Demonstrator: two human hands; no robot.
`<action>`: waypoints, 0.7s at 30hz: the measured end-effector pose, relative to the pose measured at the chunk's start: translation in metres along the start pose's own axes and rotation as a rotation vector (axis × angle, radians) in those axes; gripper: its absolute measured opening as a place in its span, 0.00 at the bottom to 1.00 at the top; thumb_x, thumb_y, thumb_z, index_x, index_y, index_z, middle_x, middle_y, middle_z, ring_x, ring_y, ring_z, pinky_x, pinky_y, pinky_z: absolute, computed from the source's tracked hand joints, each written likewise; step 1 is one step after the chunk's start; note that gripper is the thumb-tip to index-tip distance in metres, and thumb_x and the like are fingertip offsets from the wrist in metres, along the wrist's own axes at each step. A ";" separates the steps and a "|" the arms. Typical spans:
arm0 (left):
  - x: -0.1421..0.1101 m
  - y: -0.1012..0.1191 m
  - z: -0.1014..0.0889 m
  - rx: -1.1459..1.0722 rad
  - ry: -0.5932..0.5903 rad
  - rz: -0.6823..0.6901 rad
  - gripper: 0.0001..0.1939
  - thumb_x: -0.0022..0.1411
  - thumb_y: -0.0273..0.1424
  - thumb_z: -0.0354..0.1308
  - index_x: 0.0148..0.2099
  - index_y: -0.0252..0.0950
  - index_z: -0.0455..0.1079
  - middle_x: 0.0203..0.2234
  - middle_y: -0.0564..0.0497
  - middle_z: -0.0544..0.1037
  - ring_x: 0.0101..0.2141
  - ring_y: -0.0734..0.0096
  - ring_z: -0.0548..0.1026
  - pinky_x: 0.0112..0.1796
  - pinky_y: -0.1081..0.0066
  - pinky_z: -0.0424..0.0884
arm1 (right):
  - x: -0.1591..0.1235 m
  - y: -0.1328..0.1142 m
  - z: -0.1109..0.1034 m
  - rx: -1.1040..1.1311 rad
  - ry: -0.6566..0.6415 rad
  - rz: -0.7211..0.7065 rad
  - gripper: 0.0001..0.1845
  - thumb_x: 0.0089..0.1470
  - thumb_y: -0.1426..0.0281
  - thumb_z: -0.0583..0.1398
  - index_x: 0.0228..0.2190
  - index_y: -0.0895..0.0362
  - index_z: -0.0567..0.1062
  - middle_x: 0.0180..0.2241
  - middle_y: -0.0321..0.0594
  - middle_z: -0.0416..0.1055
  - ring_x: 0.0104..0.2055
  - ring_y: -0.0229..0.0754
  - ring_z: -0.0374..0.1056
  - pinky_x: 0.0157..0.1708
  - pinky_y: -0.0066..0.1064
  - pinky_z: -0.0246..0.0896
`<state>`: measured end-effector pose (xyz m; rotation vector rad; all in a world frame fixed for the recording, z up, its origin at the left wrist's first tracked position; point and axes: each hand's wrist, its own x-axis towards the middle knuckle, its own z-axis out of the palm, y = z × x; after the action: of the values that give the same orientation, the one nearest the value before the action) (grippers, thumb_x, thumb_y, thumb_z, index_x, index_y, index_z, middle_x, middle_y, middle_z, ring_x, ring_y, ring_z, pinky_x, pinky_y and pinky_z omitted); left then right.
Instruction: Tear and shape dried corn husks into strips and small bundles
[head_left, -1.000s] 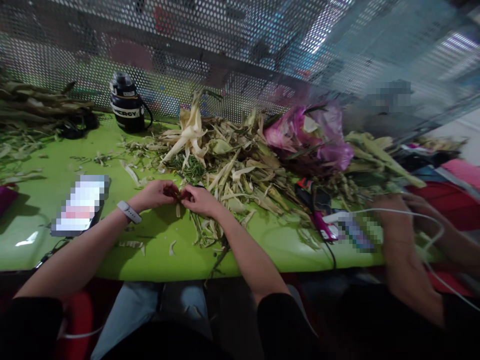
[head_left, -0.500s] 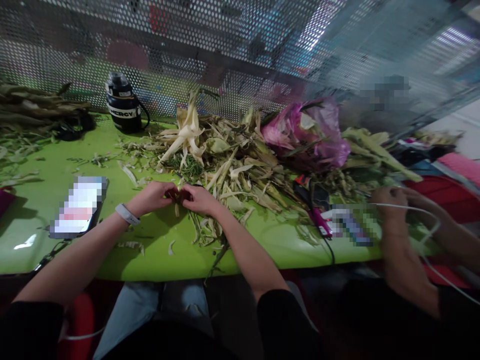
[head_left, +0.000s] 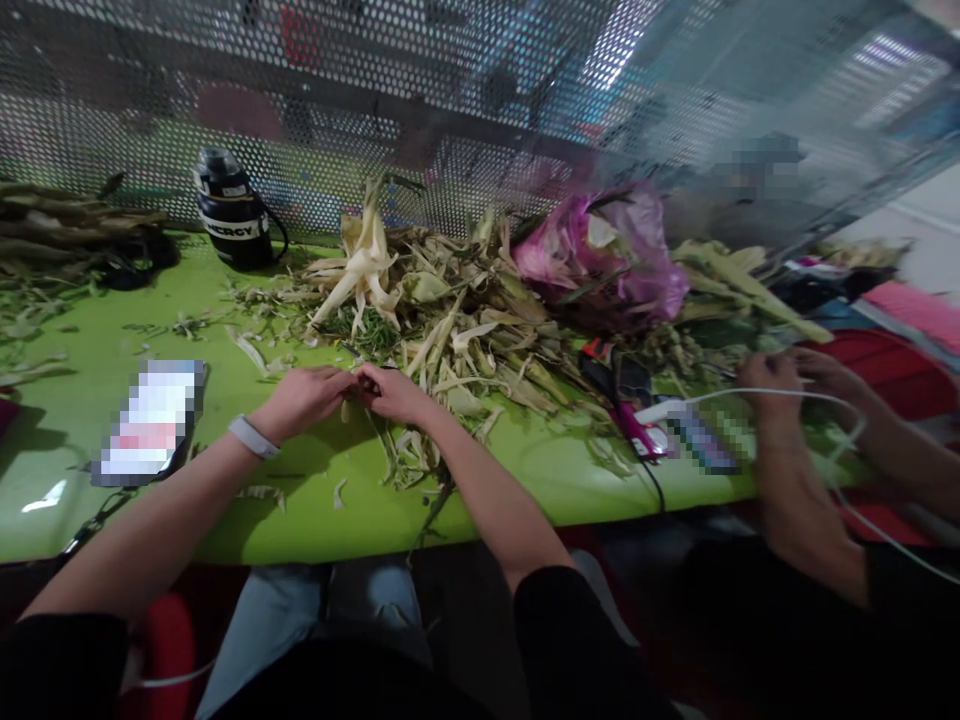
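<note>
My left hand, with a white band on its wrist, and my right hand meet over the green table. The fingertips of both are pinched together around a small piece of corn husk. Most of that piece is hidden by the fingers; only a pale bit shows beneath the left ones. Just beyond and to the right of my hands spreads a heap of dry corn husks. Husk shreds lie under my right wrist. A peeled-back pale husk stands on the heap's far left side.
A black bottle stands at the back left, a phone nearer me. A pink plastic bag rests behind the husks. At right are a magenta-handled tool, another phone, a white cable and another person's hands.
My left fingers have straightened and now lie over the piece, close against my right fingers. Less of the piece shows below them. The whole view has shifted slightly.
</note>
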<state>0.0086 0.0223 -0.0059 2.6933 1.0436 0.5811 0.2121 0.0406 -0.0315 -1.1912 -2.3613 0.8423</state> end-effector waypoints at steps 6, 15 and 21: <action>-0.001 -0.009 0.005 0.109 0.034 0.123 0.12 0.67 0.29 0.48 0.44 0.33 0.72 0.34 0.44 0.78 0.32 0.67 0.74 0.33 0.71 0.65 | 0.000 -0.002 -0.005 0.117 -0.012 -0.009 0.15 0.53 0.74 0.56 0.44 0.57 0.72 0.26 0.31 0.66 0.28 0.34 0.59 0.31 0.24 0.52; 0.000 -0.020 0.011 0.026 0.072 0.033 0.11 0.66 0.33 0.51 0.42 0.35 0.73 0.33 0.45 0.79 0.31 0.67 0.75 0.33 0.71 0.66 | 0.002 0.001 -0.010 0.375 0.127 0.089 0.12 0.50 0.69 0.60 0.38 0.59 0.69 0.29 0.33 0.66 0.30 0.34 0.61 0.32 0.26 0.57; -0.001 -0.028 0.014 -0.031 0.119 -0.005 0.09 0.64 0.32 0.52 0.41 0.34 0.72 0.34 0.46 0.80 0.33 0.67 0.77 0.36 0.71 0.68 | 0.000 -0.003 -0.014 0.202 0.044 0.096 0.10 0.48 0.74 0.59 0.35 0.60 0.77 0.26 0.33 0.69 0.28 0.34 0.61 0.33 0.26 0.55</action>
<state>-0.0026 0.0414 -0.0274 2.6568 1.0599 0.7587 0.2183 0.0440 -0.0190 -1.2332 -2.1400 1.0473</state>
